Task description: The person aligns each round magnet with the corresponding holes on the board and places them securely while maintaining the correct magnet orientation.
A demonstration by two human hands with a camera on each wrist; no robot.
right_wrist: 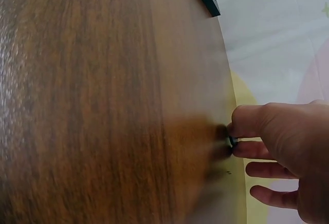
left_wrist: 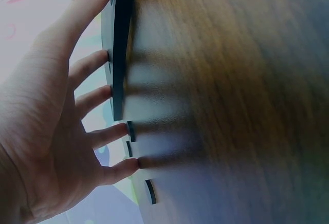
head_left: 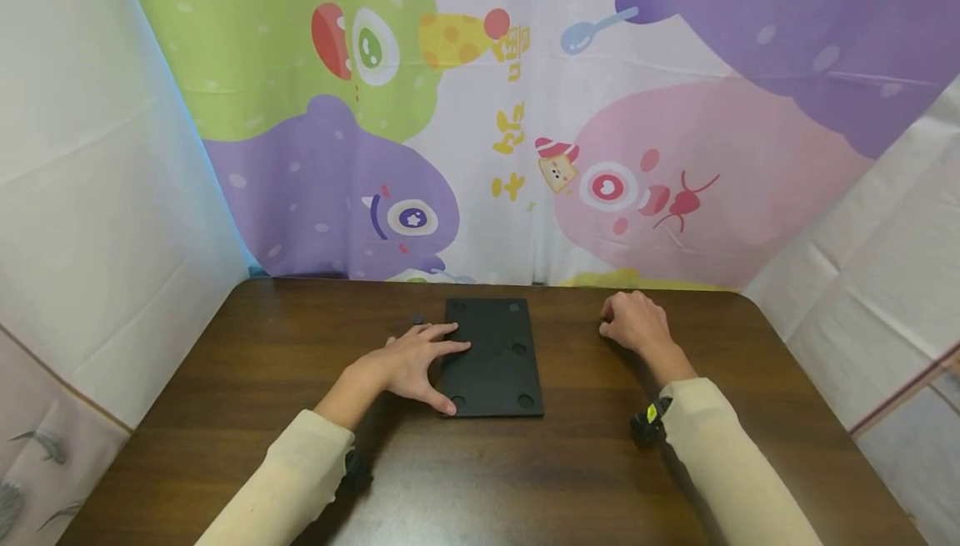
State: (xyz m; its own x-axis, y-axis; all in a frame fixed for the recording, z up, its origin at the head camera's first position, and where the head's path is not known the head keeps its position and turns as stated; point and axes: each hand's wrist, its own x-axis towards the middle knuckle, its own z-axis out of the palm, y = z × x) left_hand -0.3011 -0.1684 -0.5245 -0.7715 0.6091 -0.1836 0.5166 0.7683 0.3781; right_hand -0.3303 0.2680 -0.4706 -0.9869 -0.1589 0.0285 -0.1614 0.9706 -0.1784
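A flat black board with several round recesses lies on the table. My left hand is spread over its left side, the thumb at the near left corner and two fingertips on its face. In the left wrist view the other two fingers reach past the board's end, among small dark discs, one disc right at a fingertip and another disc standing apart. Over to the right, my right hand pinches a small dark disc between thumb and index finger, low over the table; the fingers mostly hide it.
The brown wooden table ends at a cartoon-printed curtain behind the board. White cloth walls stand at both sides. A small black wrist device sits at the right sleeve.
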